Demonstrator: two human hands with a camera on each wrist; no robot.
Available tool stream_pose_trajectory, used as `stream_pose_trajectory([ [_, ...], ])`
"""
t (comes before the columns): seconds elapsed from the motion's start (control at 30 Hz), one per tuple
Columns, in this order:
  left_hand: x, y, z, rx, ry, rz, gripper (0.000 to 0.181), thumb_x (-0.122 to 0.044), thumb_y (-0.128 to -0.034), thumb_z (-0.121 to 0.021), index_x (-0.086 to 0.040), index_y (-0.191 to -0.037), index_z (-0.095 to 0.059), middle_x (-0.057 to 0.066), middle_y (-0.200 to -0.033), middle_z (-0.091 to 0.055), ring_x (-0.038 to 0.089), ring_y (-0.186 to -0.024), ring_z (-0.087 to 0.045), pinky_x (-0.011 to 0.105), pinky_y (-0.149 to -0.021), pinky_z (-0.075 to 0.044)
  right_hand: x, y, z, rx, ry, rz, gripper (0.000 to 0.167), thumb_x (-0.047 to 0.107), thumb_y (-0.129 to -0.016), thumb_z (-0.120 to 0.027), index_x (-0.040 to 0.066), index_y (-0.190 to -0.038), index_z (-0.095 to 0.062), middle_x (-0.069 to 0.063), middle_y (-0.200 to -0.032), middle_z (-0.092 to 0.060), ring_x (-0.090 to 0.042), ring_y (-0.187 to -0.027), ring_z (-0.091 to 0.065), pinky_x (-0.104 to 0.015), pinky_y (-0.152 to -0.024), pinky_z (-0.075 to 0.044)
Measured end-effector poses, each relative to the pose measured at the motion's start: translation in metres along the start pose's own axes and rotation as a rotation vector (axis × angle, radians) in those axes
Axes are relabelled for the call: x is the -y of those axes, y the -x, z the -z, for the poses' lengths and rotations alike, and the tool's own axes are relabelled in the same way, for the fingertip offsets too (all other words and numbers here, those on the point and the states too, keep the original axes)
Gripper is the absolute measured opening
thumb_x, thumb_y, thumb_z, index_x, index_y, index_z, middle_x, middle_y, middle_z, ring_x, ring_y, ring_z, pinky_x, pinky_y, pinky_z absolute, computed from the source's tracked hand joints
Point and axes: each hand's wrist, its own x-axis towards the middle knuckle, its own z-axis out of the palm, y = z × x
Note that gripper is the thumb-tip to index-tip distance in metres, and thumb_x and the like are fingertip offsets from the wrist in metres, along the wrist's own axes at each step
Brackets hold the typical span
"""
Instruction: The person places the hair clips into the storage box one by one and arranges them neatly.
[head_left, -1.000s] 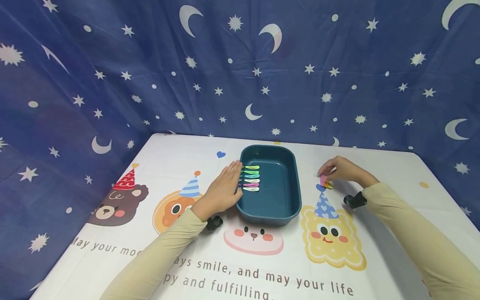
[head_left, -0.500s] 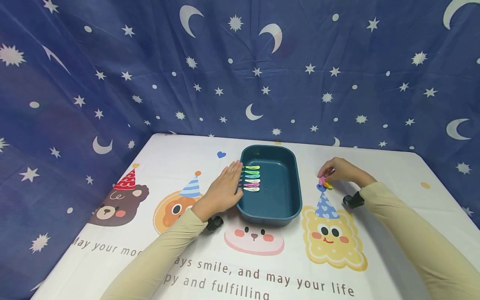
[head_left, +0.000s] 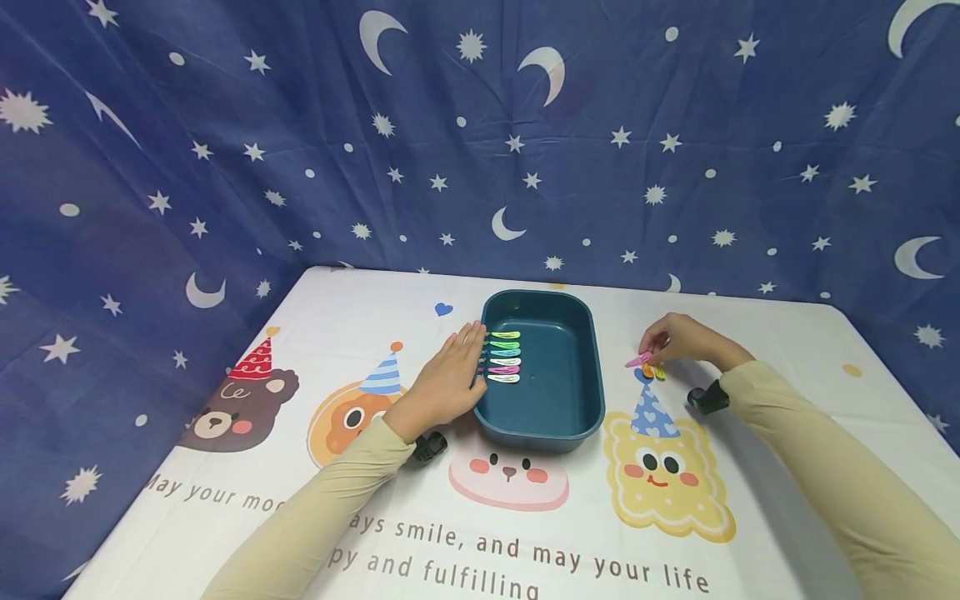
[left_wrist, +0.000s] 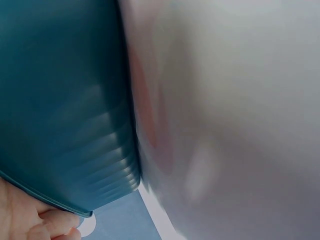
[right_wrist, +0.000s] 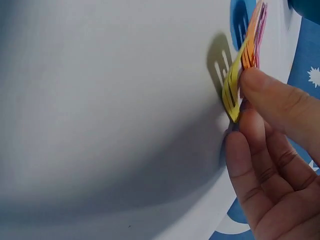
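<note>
A dark teal rectangular box [head_left: 543, 400] stands mid-table. Along its left side several snap hair clips [head_left: 505, 352] lie in a row: yellow-green, green, blue, white and pink ones. My left hand [head_left: 442, 379] rests against that side with its fingers extended along the rim; its fingertips [left_wrist: 60, 220] show by the rim in the left wrist view. To the right of the box, my right hand [head_left: 682, 340] pinches a small fan of hair clips between thumb and fingers: a pink clip [head_left: 639, 359], an orange clip [right_wrist: 248, 50] and a yellow clip [right_wrist: 231, 90]. They are just above the tabletop.
A white cloth [head_left: 810, 467] printed with cartoon faces and lettering covers the table. Behind it and at the left hangs a blue curtain [head_left: 465, 200] with moons and stars. Black wrist devices [head_left: 707, 399] sit beneath both wrists.
In my right hand the pink clip has turned from pointing down to slanting left, and the orange and yellow clips show more separately. My left hand and the box have stayed put.
</note>
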Motion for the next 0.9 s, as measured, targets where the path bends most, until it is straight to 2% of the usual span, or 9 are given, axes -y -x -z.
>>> stream_pose_trajectory([
  [0.23,0.001,-0.001,-0.002,-0.005,-0.002,0.001,0.071,-0.023,-0.0915,-0.043,0.002,-0.15,-0.011,0.014,-0.158,-0.013,0.024,-0.148,-0.009,0.037,-0.121,-0.011,0.002,0.005,0.006,-0.035,-0.009,-0.001,0.011,0.003,-0.071,-0.077,0.006,-0.081,-0.073,0.001,-0.072,-0.067,-0.012,-0.068,-0.054,-0.022,-0.063,-0.047],
  [0.47,0.001,-0.002,-0.001,-0.002,-0.01,0.003,0.071,-0.024,-0.0914,-0.043,0.002,-0.149,-0.012,0.014,-0.158,-0.013,0.024,-0.148,-0.009,0.037,-0.121,-0.011,0.011,0.014,0.021,-0.088,-0.029,0.045,0.009,0.001,-0.071,-0.076,0.006,-0.078,-0.073,0.001,-0.071,-0.067,-0.004,-0.064,-0.055,-0.019,-0.062,-0.048],
  [0.7,0.0,0.0,0.0,-0.007,-0.003,0.001,0.07,-0.023,-0.0912,-0.044,0.003,-0.149,-0.013,0.015,-0.158,-0.015,0.024,-0.148,-0.01,0.037,-0.121,-0.012,0.04,0.021,0.035,-0.11,-0.026,0.058,0.01,0.004,-0.07,-0.079,0.005,-0.079,-0.074,-0.002,-0.071,-0.068,-0.007,-0.061,-0.053,-0.018,-0.058,-0.047],
  [0.9,-0.001,0.0,0.0,-0.012,-0.002,-0.006,0.07,-0.022,-0.091,-0.044,0.003,-0.149,-0.014,0.015,-0.158,-0.015,0.025,-0.148,-0.011,0.038,-0.121,-0.013,0.07,0.024,0.041,-0.092,-0.057,0.072,0.013,0.007,-0.069,-0.081,0.003,-0.079,-0.074,-0.003,-0.069,-0.068,-0.009,-0.06,-0.052,-0.018,-0.056,-0.047],
])
